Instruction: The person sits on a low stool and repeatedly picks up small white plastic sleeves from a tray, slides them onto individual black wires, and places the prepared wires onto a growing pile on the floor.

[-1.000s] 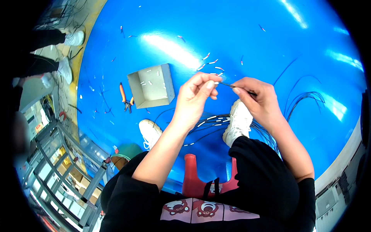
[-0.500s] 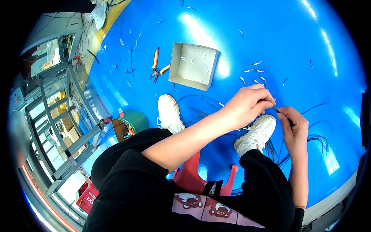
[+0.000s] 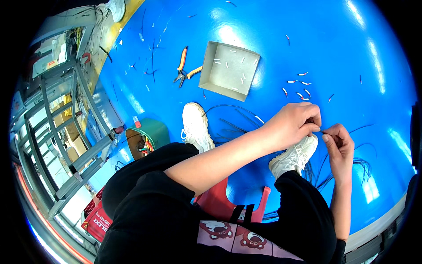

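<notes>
My left hand [image 3: 293,125] reaches across from the left, thumb and fingers pinched together on a thin black wire. Close on its right, my right hand [image 3: 339,144] pinches the same black wire [image 3: 322,131], a short stretch of which shows between the fingertips. The wire's tips are hidden by my fingers. Just beyond my hands on the blue floor lie several short white sleeves with red and dark ends [image 3: 300,94]. Below and beside my right hand spreads a bundle of black wires [image 3: 361,163].
An open grey box [image 3: 222,79] holds small white tube pieces. Orange-handled pliers [image 3: 181,75] lie beside it. A green bin [image 3: 159,132] with tools stands left of my white shoe [image 3: 194,123]. A red stool [image 3: 217,200] is beneath me, a metal frame [image 3: 94,154] at left.
Both hands stay close together on the wire, the left hand a little lower and further right. The view has shifted slightly, so the box and pliers appear further right.
</notes>
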